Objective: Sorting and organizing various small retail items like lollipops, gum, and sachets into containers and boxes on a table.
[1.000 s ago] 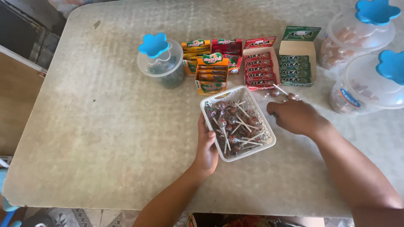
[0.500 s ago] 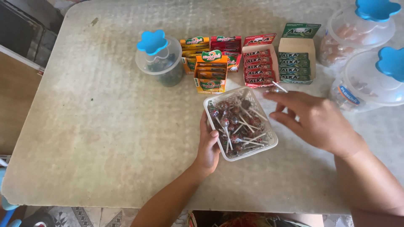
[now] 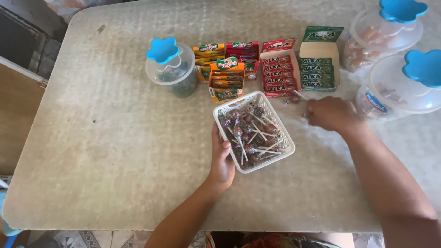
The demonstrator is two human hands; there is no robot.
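While gripping the white basket by its near-left edge, curling the left hand around the rim, with the fingers shut on it and the thumb on top. Holding it flat on the pale surface, just in front of the candy boxes. Carrying a big pile of lollipops inside already, so probably being mostly done with the gathering. Hovering the right hand just right of the basket, near a clear jar with a blue lid. Curling those fingers under, so not being able to tell if holding anything. Leaving one loose lollipop lying on the surface beside the red box, not yet in the basket.
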